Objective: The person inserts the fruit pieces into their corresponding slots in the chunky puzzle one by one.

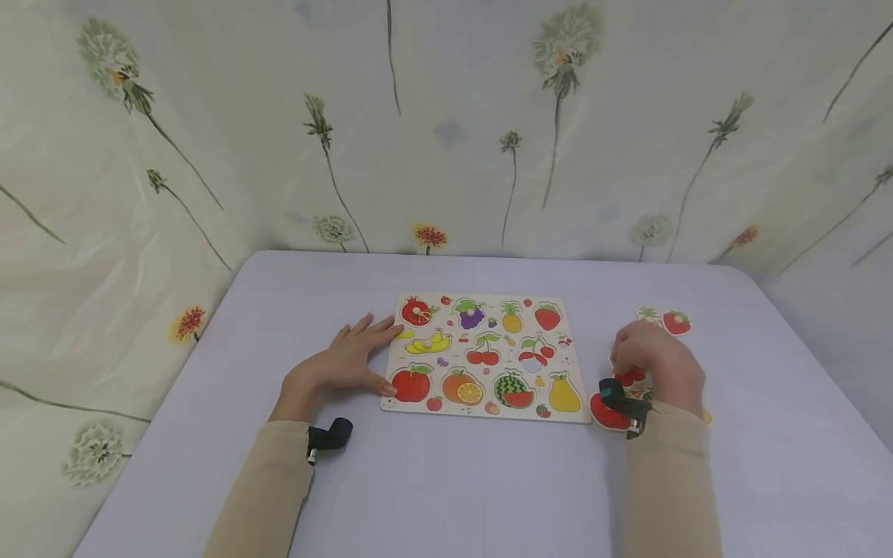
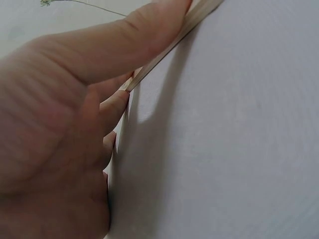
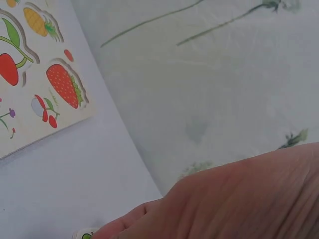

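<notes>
A wooden fruit puzzle board [image 1: 453, 408] lies flat on the white table. My left hand [image 1: 342, 360] rests at its left edge with fingers spread, thumb and fingertips on the board; the left wrist view shows the thumb along the board's side [image 2: 172, 50]. Knobbed pomegranate [image 1: 416, 311], grape [image 1: 470, 314] and banana [image 1: 429, 342] pieces sit in their recesses. Right of the board, my right hand [image 1: 656, 356] bends down over loose pieces, fingers curled. At its fingertips the right wrist view shows the rim of a puzzle piece [image 3: 86, 235] with some green; the hand hides most of it.
Around the right hand lie a strawberry piece [image 1: 677, 322], a piece with green leaves [image 1: 648, 313] and a red piece [image 1: 608, 415]. Others are partly covered by the hand and wrist. A dandelion-patterned cloth [image 1: 446, 170] hangs behind the table.
</notes>
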{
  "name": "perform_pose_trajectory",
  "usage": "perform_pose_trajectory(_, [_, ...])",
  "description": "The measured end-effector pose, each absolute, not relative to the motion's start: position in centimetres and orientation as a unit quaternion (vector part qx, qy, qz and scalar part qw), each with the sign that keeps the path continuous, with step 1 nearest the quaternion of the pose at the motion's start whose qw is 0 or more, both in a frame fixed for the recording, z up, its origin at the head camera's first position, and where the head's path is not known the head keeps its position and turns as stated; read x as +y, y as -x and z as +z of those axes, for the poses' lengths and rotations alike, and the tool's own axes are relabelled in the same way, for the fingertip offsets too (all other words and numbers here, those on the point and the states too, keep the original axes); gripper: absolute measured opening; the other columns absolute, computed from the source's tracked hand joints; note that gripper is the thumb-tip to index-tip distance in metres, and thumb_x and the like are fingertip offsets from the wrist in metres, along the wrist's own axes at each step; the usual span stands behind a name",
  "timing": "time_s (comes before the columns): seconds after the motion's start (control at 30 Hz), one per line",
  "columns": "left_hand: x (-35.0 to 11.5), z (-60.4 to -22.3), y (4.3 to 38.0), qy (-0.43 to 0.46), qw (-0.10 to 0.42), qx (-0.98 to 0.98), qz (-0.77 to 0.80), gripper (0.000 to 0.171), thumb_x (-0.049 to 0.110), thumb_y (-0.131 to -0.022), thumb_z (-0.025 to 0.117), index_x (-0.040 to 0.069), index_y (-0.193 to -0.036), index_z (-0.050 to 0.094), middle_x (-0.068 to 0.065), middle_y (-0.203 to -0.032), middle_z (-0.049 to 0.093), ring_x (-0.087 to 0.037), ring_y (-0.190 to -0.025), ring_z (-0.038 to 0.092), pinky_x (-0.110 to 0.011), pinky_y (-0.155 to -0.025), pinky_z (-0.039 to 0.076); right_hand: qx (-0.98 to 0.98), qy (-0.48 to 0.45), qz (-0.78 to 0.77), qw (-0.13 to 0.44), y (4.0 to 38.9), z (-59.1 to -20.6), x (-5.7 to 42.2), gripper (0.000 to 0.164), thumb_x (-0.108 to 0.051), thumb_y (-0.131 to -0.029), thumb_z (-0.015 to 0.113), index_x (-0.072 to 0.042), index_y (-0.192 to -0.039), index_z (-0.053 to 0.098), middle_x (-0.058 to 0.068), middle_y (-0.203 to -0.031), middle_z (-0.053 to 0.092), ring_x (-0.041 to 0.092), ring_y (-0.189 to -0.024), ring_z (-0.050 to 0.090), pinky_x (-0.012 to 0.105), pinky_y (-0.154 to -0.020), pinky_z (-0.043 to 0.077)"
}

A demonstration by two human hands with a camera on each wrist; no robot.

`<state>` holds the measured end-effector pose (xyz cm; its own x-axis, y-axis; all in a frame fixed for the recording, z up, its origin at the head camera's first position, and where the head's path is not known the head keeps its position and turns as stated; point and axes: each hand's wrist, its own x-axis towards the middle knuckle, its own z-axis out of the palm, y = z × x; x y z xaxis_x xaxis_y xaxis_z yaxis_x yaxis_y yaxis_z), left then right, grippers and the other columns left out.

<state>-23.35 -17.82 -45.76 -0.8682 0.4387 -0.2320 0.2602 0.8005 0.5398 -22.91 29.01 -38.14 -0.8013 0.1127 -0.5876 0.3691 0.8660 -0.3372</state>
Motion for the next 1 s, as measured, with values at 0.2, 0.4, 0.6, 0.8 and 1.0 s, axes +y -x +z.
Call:
perform_pose_trajectory(0.2, [-17.69,-45.37,23.26,-0.186,0.180,0.931,0.258,0.109,0.055,-0.067,0.084,0.034,-0.157,0.027,0.007,-0.169,0.012,-0.028,-0.157,-0.004,-0.056,-0.126,-0.002,0.920,-0.139,-0.223,0.290,22.89,-38.05,28.95,0.030,-0.015,-0.084,0.063,-0.006,-0.113,0.062,0.012,-0.092,0.059,0.030,-0.089,0.053,0.039,-0.066,0.046])
perform_pose_trajectory(0.4, [-17.68,-45.18,23.16,-0.185,0.180,0.929,0.265,0.109,0.053,-0.066,0.085,0.032,-0.157,0.029,0.005,-0.169,0.014,-0.029,-0.157,-0.004,-0.057,-0.126,-0.002,0.922,-0.126,-0.219,0.293,23.04,-38.16,28.79,0.032,-0.018,-0.086,0.063,-0.004,-0.115,0.061,0.011,-0.087,0.059,0.027,-0.086,0.055,0.036,-0.066,0.046])
perform_pose_trajectory(0.6, [-17.68,-45.35,23.19,-0.182,0.179,0.931,0.262,0.109,0.053,-0.066,0.085,0.032,-0.157,0.028,0.005,-0.169,0.014,-0.030,-0.157,-0.004,-0.057,-0.126,-0.001,0.925,-0.124,-0.222,0.282,23.14,-38.08,28.52,0.027,-0.019,-0.086,0.065,-0.004,-0.108,0.062,0.012,-0.085,0.059,0.028,-0.085,0.055,0.036,-0.066,0.046])
perform_pose_trajectory(0.8, [-17.63,-45.12,23.11,-0.180,0.181,0.930,0.263,0.109,0.052,-0.066,0.085,0.032,-0.157,0.029,0.005,-0.169,0.014,-0.030,-0.157,-0.004,-0.057,-0.126,-0.002,0.933,-0.106,-0.222,0.261,23.49,-38.05,28.47,0.021,-0.019,-0.087,0.063,-0.003,-0.100,0.062,0.012,-0.084,0.059,0.028,-0.086,0.054,0.035,-0.068,0.048])
perform_pose_trajectory(1.0, [-17.52,-44.85,23.02,-0.175,0.187,0.929,0.267,0.109,0.052,-0.066,0.086,0.032,-0.157,0.029,0.005,-0.169,0.014,-0.029,-0.157,-0.004,-0.056,-0.126,-0.002,0.935,-0.108,-0.227,0.251,23.70,-38.07,28.37,0.021,-0.020,-0.086,0.063,-0.004,-0.100,0.061,0.011,-0.087,0.059,0.030,-0.091,0.053,0.037,-0.069,0.048])
